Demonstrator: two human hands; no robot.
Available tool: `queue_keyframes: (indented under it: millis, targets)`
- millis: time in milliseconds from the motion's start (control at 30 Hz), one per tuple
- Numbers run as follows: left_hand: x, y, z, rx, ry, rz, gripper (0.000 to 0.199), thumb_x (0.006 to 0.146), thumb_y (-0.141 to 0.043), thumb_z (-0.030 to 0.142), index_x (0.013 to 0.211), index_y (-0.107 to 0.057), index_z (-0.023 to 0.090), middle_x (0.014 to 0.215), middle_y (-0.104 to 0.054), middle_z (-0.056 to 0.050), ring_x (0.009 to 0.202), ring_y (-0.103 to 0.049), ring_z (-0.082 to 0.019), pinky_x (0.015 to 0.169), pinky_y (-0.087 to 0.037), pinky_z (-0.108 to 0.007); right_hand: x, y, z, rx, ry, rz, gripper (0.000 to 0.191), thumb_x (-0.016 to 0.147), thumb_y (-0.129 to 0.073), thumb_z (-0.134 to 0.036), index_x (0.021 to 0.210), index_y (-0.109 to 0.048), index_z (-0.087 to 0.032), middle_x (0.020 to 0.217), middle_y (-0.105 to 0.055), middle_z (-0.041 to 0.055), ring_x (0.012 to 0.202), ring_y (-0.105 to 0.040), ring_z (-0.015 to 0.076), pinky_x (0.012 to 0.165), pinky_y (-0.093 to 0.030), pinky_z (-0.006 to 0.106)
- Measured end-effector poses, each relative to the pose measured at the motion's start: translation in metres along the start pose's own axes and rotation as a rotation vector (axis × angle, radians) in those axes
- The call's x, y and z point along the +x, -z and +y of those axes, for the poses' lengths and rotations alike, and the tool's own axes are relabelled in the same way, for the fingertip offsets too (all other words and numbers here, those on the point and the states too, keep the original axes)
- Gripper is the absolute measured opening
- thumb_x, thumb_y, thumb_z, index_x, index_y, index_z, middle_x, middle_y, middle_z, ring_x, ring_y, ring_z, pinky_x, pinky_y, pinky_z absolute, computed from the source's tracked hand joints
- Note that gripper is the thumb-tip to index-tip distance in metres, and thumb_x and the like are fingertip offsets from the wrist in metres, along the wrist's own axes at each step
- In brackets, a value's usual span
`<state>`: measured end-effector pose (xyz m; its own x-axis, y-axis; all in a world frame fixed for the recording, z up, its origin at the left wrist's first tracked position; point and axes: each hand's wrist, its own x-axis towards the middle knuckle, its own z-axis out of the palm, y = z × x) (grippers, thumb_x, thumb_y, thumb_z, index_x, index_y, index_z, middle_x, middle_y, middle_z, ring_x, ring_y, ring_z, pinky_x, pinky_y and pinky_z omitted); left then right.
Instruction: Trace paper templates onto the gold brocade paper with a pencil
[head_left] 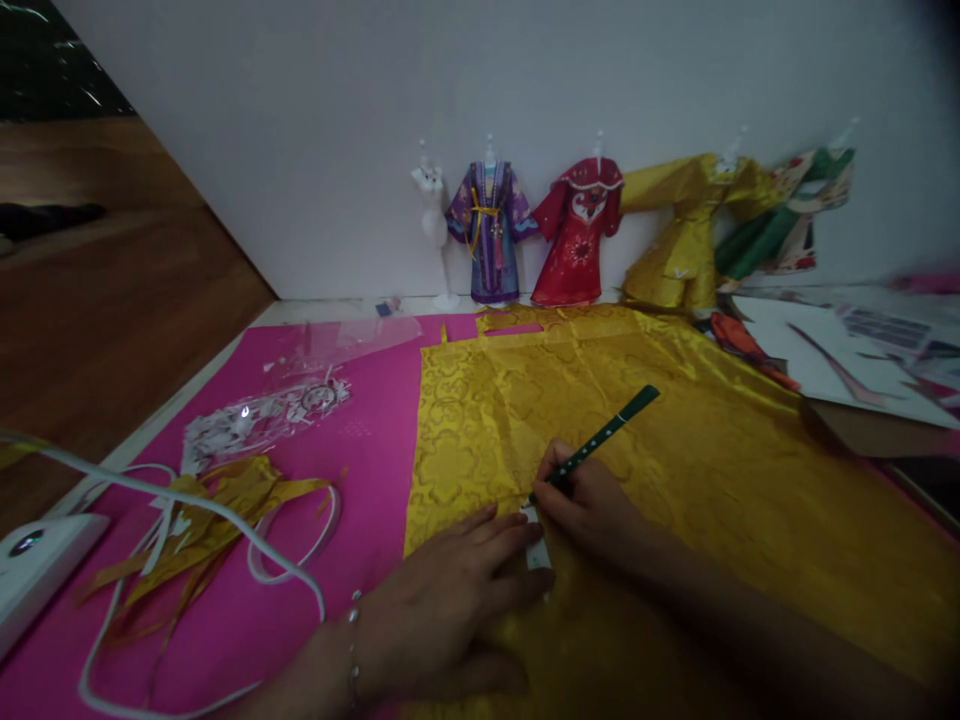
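Observation:
A sheet of shiny gold patterned fabric [465,430] covers the middle and right of the table. My right hand [589,500] grips a dark green pen with white dots [607,432], its tip down at the top end of a small white piece [537,555]. That piece lies on the fabric, partly hidden under the fingers of my left hand [457,590]. The left hand rests flat with its fingers stretched out, pressing on the piece and the cloth. A thin bracelet circles the left wrist.
Several small mannequins stand along the wall, among them ones in a purple robe [495,230] and a red dress [581,235]. On the pink mat [375,450] lie gold scraps [217,510], a clear plastic bag [262,415] and a white cable [225,515]. Papers [832,360] lie at right.

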<state>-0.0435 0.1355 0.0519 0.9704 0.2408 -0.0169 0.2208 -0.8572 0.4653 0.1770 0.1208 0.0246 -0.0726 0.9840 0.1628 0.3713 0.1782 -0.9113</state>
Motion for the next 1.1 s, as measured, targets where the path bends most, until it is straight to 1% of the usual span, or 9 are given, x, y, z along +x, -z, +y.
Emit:
queue_keyframes:
  millis: [333, 433, 633, 767, 1100]
  targets:
    - [0.0012, 0.0024, 0.0009, -0.014, -0.013, 0.018, 0.062, 0.088, -0.066, 0.056, 0.139, -0.055, 0.021, 0.149, -0.049, -0.019, 0.139, -0.045, -0.036, 0.116, -0.034, -0.058, -0.0001, -0.0001, -0.0028, -0.026, -0.013, -0.009, 0.009, 0.079, -0.05, -0.017, 0.075, -0.047, -0.024, 0.064, -0.054, -0.004, 0.06, -0.051, 0.0147, 0.056, -0.041, 0.027]
    - [0.0009, 0.0026, 0.0014, -0.022, -0.009, 0.024, 0.062, 0.088, -0.067, 0.054, 0.138, -0.056, 0.02, 0.149, -0.049, -0.019, 0.139, -0.045, -0.037, 0.117, -0.033, -0.058, -0.0001, -0.0007, -0.0024, -0.028, -0.014, -0.008, 0.01, 0.079, -0.05, -0.017, 0.074, -0.047, -0.024, 0.063, -0.054, -0.004, 0.059, -0.051, 0.0147, 0.055, -0.041, 0.027]
    - [0.0, 0.0029, 0.0014, 0.0, 0.004, -0.011, 0.063, 0.088, -0.066, 0.056, 0.14, -0.054, 0.022, 0.151, -0.048, -0.018, 0.141, -0.043, -0.035, 0.118, -0.032, -0.057, -0.0003, -0.0008, -0.0017, -0.042, -0.012, -0.024, 0.01, 0.079, -0.05, -0.015, 0.076, -0.047, -0.025, 0.064, -0.054, -0.0042, 0.058, -0.052, 0.0147, 0.055, -0.04, 0.027]
    - [0.0007, 0.0026, 0.0009, 0.003, 0.001, -0.031, 0.062, 0.089, -0.065, 0.055, 0.139, -0.055, 0.021, 0.151, -0.046, -0.019, 0.142, -0.041, -0.036, 0.117, -0.032, -0.059, -0.0011, -0.0002, -0.0018, -0.05, -0.007, -0.032, 0.011, 0.079, -0.05, -0.015, 0.076, -0.047, -0.025, 0.063, -0.053, -0.0043, 0.058, -0.051, 0.0149, 0.055, -0.039, 0.027]
    - [-0.0001, -0.0001, 0.0, 0.002, -0.002, 0.009, 0.064, 0.088, -0.067, 0.055, 0.141, -0.053, 0.022, 0.151, -0.047, -0.018, 0.141, -0.042, -0.035, 0.118, -0.032, -0.057, 0.0012, -0.0004, -0.0016, -0.064, -0.011, -0.02, 0.01, 0.077, -0.049, -0.016, 0.075, -0.044, -0.025, 0.064, -0.052, -0.0041, 0.058, -0.05, 0.0149, 0.056, -0.038, 0.028]
